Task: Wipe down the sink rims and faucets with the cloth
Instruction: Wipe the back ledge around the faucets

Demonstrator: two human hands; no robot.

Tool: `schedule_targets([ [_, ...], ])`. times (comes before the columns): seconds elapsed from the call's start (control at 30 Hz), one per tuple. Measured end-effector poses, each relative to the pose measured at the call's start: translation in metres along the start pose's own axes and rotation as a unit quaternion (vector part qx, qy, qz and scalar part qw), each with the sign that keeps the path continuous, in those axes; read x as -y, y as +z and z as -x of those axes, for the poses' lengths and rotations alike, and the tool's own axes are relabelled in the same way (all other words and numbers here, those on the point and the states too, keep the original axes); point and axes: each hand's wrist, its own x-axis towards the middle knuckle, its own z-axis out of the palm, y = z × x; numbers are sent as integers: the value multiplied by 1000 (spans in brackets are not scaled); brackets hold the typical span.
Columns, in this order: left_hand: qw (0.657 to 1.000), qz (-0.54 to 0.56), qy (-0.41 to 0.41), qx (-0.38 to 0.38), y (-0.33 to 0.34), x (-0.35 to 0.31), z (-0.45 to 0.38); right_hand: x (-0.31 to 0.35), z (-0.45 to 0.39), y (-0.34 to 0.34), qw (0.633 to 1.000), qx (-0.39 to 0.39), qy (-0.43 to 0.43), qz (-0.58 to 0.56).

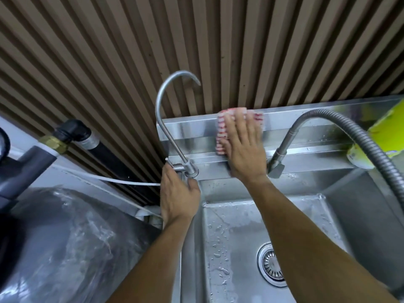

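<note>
Cloth (220, 136), red-and-white striped, lies flat against the steel back ledge (306, 119) of the sink (236, 226), between the two faucets. I press it there with my right hand (244, 154), fingers straight and spread wide over the fabric, palm down on the ledge's lower step; the cloth's edges show past my fingertips at the top and to the left. My left hand (177, 193) rests at the sink's back left corner, touching the base of the thin gooseneck faucet (160, 99); the thumb curves round the front of the base, and I cannot tell how the other fingers lie, since the back of the hand hides them. The gooseneck rises and arches toward the ribbed brown wall (109, 62). To the right of the cloth stands the flexible hose faucet (290, 136), its corrugated hose arching right and down. Water drops bead on the basin floor around the drain strainer (272, 264). A yellow-green object (384, 132) sits at the far right on the ledge. A white tube (109, 179) runs leftward beside my left hand
</note>
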Motion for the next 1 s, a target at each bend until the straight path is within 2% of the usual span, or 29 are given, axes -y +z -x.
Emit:
schedule_targets([
  [0.03,1000,-10,4,3,-1,-1,0,-6,7,-4,995,2,90,-33],
  [0.1,999,-28,14,17,0,-3,0,0,2,-9,975,-2,204,-90],
  [0.17,998,-55,22,33,1,-1,-3,22,-10,-11,968,3,226,-112],
  [0.2,997,-68,24,40,2,0,-5,34,-12,-10,977,15,186,-101],
  [0.27,995,-83,26,53,3,1,-8,50,-7,-2,996,53,28,-66],
  [0.33,994,-88,24,61,3,1,-9,51,1,1,990,91,-91,-53],
  [0.4,993,-89,22,67,0,0,-9,45,15,2,980,129,-128,-77],
  [0.5,994,-84,17,65,-3,-2,-9,39,48,-3,960,230,-123,-106],
  [0.53,995,-80,13,65,-4,-3,-7,38,54,-6,955,258,-98,-111],
  [0.6,995,-72,8,64,-5,-5,-5,37,55,-13,953,273,9,-134],
  [0.67,996,-72,16,56,-5,-3,-3,36,57,-16,953,248,128,-116],
  [0.73,996,-67,32,47,-3,1,-3,41,63,-16,952,205,224,-38],
  [0.8,997,-56,34,47,-2,5,-4,64,59,-17,936,216,277,-19],
  [0.83,997,-52,37,48,-2,5,-4,77,53,-16,936,238,258,-37],
  [0.9,997,-42,38,51,-4,7,-5,98,41,-16,950,257,151,-97],
  [1.0,997,-32,39,55,-7,8,-2,80,38,-14,959,246,33,-133],
])
